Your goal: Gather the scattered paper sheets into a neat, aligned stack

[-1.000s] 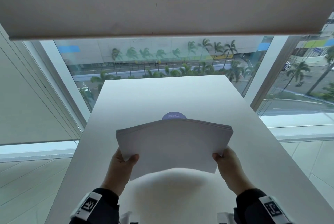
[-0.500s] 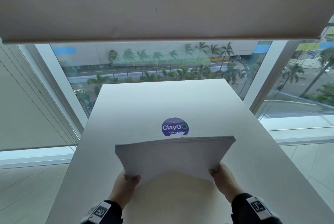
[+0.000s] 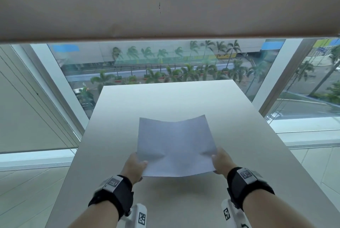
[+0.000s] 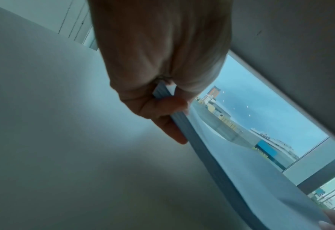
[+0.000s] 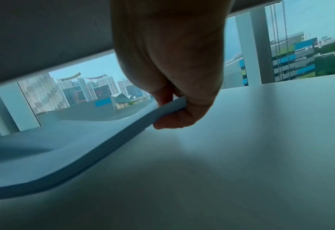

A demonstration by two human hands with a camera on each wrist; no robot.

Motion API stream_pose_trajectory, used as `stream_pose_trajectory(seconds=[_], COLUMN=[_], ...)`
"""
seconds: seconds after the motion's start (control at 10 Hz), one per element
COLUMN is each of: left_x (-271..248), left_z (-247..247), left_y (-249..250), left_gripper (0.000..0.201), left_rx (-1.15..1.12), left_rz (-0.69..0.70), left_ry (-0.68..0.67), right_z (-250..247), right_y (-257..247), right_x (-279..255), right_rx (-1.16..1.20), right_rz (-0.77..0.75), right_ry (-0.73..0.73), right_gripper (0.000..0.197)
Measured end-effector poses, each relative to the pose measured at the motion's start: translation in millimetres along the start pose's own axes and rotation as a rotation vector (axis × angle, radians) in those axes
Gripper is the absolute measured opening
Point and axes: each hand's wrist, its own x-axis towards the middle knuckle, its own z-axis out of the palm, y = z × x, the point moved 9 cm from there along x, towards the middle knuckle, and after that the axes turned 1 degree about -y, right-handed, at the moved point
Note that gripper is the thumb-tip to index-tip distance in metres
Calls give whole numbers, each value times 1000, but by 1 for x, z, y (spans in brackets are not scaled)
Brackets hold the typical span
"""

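Here the person holds the paper stack [image 3: 175, 147] between both hands above the white table [image 3: 184, 99]; the left hand [image 3: 133, 165] pinches the stack's near left corner, thumb on top and fingers curled underneath; the right hand [image 3: 221, 161] pinches the near right corner in the same way. Between the two grips the stack sags in a shallow trough, so its far edge dips in the middle and lifts at both outer corners; beyond the hands the sheets reach out over the tabletop. In the left wrist view the left hand [image 4: 158, 93] is closed on the layered edge of the paper stack [image 4: 212, 155], which runs away from the thumb towards the other hand; in the right wrist view the right hand [image 5: 174, 87] clamps the edge of the paper stack [image 5: 96, 152], which bends down and away from the fingers, with the white table [image 5: 261, 140] below it. Ahead of the grips stands a window [image 3: 165, 62], with a lowered roller blind [image 3: 165, 3] above it.
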Motion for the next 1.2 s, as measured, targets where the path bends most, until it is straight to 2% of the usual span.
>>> stream_pose_trajectory(seconds=[0.1, 0.2, 0.3, 0.4, 0.5, 0.6, 0.7, 0.8, 0.9, 1.1, 1.2], left_x=[18, 30, 30, 27, 27, 30, 31, 27, 23, 14, 7], left_z=[6, 5, 5, 9, 14, 15, 12, 10, 6, 0, -11], left_y=[-4, -5, -2, 0, 3, 2, 3, 4, -2, -9, -16], left_gripper=[30, 32, 50, 78, 78, 66, 60, 60, 60, 69, 73], left_rx=[7, 33, 179, 391, 521, 565, 573, 556, 492, 371, 327], left_rz=[-53, -66, -57, -38, -41, -75, -81, -65, -63, -30, -29], left_ry=[6, 71, 111, 82, 55, 29, 36, 38, 56, 26, 45], right_z=[15, 18, 3, 5, 6, 7, 5, 3, -2, -4, -6], right_y=[-7, -15, -16, -12, -10, -4, 1, 7, 8, 12, 17], right_x=[8, 21, 31, 33, 34, 35, 37, 39, 38, 31, 22], right_rx=[-541, -760, -417, -447, -494, -560, -565, -509, -448, -323, -331], right_rz=[7, -70, -11, 32, 40, 64, 75, 82, 90, 101, 62], right_ry=[-114, -125, 49, 41, 77, 60, 68, 57, 42, -74, -101], right_gripper=[20, 23, 19, 31, 34, 38, 34, 18, 15, 48, 50])
